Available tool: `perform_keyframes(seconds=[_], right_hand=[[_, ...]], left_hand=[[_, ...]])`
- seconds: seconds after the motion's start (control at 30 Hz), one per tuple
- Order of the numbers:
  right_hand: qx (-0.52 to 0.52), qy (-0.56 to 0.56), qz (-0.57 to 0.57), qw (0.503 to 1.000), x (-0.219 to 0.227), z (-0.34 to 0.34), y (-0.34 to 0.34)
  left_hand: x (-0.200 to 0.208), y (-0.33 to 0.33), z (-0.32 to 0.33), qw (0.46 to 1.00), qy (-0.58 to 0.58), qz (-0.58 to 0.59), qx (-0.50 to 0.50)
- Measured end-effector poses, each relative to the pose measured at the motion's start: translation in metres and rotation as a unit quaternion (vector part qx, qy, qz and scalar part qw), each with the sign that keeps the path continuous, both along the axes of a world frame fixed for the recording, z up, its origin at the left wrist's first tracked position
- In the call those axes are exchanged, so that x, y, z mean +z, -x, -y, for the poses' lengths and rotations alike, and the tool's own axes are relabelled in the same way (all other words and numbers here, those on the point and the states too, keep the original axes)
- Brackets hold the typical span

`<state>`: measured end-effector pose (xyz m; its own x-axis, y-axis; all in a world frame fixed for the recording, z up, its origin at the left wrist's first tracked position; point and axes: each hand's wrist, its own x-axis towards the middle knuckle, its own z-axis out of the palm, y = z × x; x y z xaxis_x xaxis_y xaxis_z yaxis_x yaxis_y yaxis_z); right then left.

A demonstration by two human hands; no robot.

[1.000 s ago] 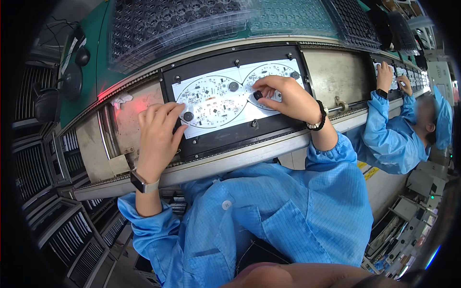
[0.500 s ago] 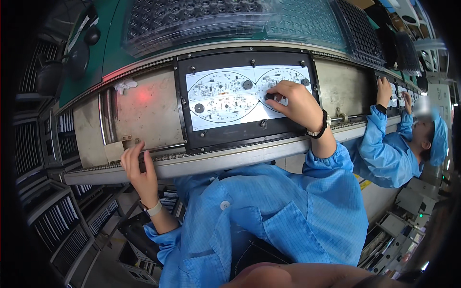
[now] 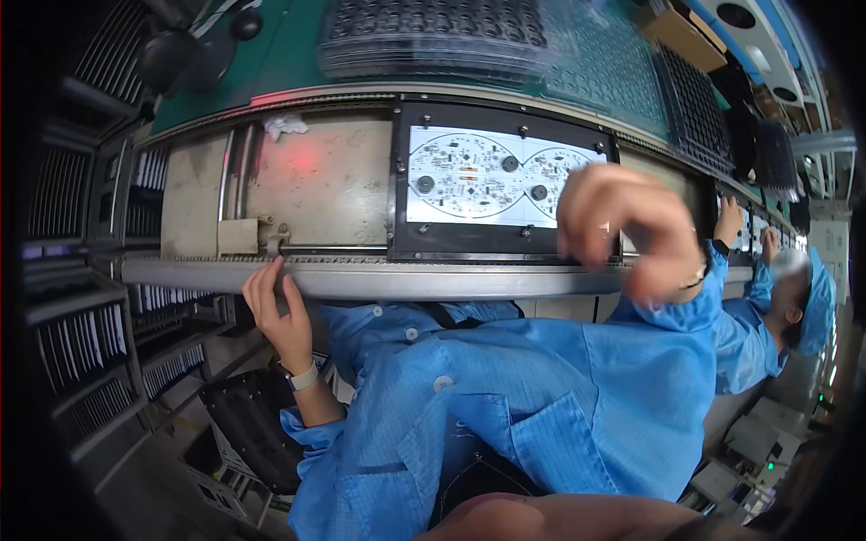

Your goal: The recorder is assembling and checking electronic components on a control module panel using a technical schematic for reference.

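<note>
My left hand point(image 3: 277, 311) rests at the metal front rail point(image 3: 406, 281) of the conveyor, fingers apart and holding nothing. In front of me a white circuit board panel point(image 3: 483, 203) with two round outlines lies in a black carrier frame point(image 3: 469, 242). Three black round parts stand on the panel: a left one point(image 3: 425, 184), an upper one point(image 3: 510, 164) and one in the right-hand outline point(image 3: 539, 192). My right hand point(image 3: 627, 221) hovers over the frame's right end and hides part of it. Motion smears its fingers, so any grip is unclear.
Clear plastic trays with round pockets point(image 3: 442, 41) stand on the green bench point(image 3: 293, 54) beyond the conveyor. A dark tray point(image 3: 690, 108) sits farther right. A crumpled white scrap point(image 3: 285, 126) lies near red light. At right a person in blue point(image 3: 749, 311) works over more boards.
My right hand has left the black round part in the right-hand outline and moved right, toward me. The part stays on the panel. The view has shifted; my left hand remains at the rail.
</note>
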<state>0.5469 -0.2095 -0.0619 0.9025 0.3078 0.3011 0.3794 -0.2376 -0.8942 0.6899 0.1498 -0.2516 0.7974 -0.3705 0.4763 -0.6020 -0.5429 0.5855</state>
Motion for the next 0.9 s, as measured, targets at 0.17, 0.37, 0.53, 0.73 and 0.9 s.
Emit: perform_keyframes(seconds=[0.17, 0.37, 0.53, 0.73, 0.9], right_hand=[[0.312, -0.364, -0.036, 0.877, 0.031, -0.105, -0.053], [0.480, -0.385, -0.109, 0.781, 0.035, -0.214, -0.094], [0.600, -0.390, -0.199, 0.669, 0.027, -0.233, -0.052], [0.653, -0.375, -0.274, 0.598, 0.027, -0.298, -0.107], [0.663, -0.370, -0.322, 0.566, 0.031, -0.320, -0.117]], left_hand=[[0.002, 0.017, -0.036, 0.995, 0.039, 0.070, 0.064], [0.014, 0.079, -0.118, 0.960, 0.026, 0.063, 0.270], [-0.007, 0.171, -0.189, 0.884, 0.012, 0.045, 0.466], [-0.030, 0.240, -0.218, 0.801, 0.029, 0.042, 0.596], [-0.034, 0.255, -0.232, 0.793, -0.003, 0.031, 0.608]])
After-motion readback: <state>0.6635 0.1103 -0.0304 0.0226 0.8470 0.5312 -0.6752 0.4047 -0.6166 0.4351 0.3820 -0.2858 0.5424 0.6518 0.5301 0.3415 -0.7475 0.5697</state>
